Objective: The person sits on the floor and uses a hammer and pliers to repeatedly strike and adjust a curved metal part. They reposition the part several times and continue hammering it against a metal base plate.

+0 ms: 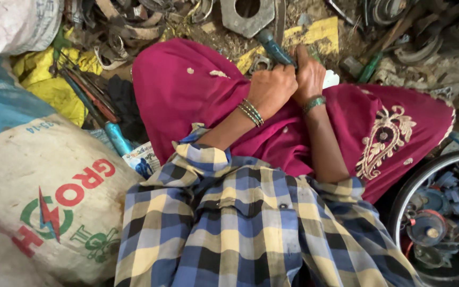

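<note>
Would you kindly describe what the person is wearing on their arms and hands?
Both arms wear a checked shirt in blue, pale yellow and black, sleeves rolled up to the elbow. The left hand has thin green and gold bangles at the wrist; the right hand has a green bangle. No gloves.

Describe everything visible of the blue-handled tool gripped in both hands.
The blue-handled tool shows a dull blue-teal, grimy handle, probably plastic or rubber, slanting up and to the left from the fists. Its upper end reaches toward a grey metal plate with a round hole. The left hand and right hand close around its lower part side by side above the magenta cloth over the lap, so its working end is hidden. What kind of tool it is cannot be told.
</note>
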`<control>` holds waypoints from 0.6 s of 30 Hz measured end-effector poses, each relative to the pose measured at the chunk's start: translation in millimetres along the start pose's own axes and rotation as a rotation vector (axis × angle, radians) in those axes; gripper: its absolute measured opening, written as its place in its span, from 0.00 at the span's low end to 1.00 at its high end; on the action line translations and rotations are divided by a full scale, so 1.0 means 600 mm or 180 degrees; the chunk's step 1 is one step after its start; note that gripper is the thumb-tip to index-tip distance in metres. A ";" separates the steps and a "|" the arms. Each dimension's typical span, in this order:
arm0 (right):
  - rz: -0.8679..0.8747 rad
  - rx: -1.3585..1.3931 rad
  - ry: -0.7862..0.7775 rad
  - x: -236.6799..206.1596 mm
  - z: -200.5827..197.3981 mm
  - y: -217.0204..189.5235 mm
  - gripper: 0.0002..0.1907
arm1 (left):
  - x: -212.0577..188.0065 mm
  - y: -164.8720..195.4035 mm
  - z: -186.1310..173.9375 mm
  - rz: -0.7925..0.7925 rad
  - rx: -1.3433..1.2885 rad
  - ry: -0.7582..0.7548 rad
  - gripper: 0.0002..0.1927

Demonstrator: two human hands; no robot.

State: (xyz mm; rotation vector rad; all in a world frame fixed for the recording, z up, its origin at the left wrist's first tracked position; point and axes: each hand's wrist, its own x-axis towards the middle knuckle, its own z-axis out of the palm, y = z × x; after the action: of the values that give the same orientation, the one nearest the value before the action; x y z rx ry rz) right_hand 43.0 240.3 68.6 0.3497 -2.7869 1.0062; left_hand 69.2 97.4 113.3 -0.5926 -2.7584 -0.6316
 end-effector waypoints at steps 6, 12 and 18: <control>-0.0215 -0.0151 -0.0069 -0.005 -0.004 -0.013 0.12 | -0.024 0.006 -0.042 -0.0497 -0.0773 0.0117 0.09; -0.0117 -0.0350 0.0343 -0.007 -0.039 -0.057 0.10 | -0.026 -0.008 -0.066 -0.0819 -0.1007 0.0383 0.15; -0.0119 0.0008 0.0507 -0.012 -0.042 -0.081 0.15 | -0.020 -0.042 -0.003 -0.0961 -0.2507 0.0567 0.21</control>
State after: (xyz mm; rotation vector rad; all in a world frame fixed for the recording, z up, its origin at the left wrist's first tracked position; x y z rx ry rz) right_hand 64.8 221.1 115.7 0.3065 -2.6277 0.9834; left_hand 69.1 72.0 101.8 -0.2240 -2.3734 -1.7709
